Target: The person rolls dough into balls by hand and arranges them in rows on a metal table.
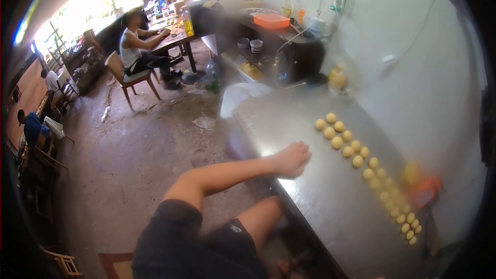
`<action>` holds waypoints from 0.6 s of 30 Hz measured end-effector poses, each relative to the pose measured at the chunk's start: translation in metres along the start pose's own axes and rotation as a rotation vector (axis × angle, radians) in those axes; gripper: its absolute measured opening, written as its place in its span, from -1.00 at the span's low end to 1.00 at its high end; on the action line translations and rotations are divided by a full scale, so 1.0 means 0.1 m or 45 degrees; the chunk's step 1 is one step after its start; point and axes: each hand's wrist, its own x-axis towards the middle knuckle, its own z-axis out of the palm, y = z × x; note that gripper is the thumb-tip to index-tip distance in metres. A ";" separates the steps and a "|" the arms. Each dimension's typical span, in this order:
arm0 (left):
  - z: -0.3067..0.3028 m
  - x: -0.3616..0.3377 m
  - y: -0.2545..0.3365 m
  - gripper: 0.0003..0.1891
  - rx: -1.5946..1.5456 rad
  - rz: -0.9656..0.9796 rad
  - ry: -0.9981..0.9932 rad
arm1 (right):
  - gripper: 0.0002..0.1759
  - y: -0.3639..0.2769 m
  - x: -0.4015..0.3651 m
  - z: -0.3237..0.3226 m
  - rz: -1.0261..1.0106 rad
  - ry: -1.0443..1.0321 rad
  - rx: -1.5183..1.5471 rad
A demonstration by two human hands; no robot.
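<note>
My left hand [293,160] rests over the near edge area of a shiny metal-topped table [310,206]. Its fingers are curled under the palm, and whatever they may hold is hidden. To its right, small round pale-yellow dough balls [348,152] lie in a long double row that slants down toward the table's lower right end. Some in the middle of the row look blurred. A gap of bare metal separates the hand from the nearest balls. My right hand is out of view.
An orange-red bag or wrapper [424,191] lies by the wall beside the dough balls. A yellowish container [338,78] stands at the table's far end. Beyond are a shelf with an orange basin [272,20] and a seated person [135,46] at another table.
</note>
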 end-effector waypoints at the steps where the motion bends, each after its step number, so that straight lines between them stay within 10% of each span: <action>1: -0.02 0.03 0.14 -0.80 -0.030 0.006 -0.017 | -0.63 -0.13 0.06 0.01 -0.059 -0.013 0.058; 5: 0.24 0.55 0.47 -0.78 -0.083 0.069 0.099 | -0.63 -0.75 0.59 -0.20 -0.142 -0.096 0.136; 14: 0.42 0.99 -0.12 -0.78 0.102 -0.185 0.063 | -0.88 0.36 1.04 0.64 -0.147 0.221 0.132; 18: 0.16 0.56 -0.32 -0.78 0.198 -0.308 -0.064 | -0.53 0.26 0.62 0.04 -0.102 -0.006 -0.095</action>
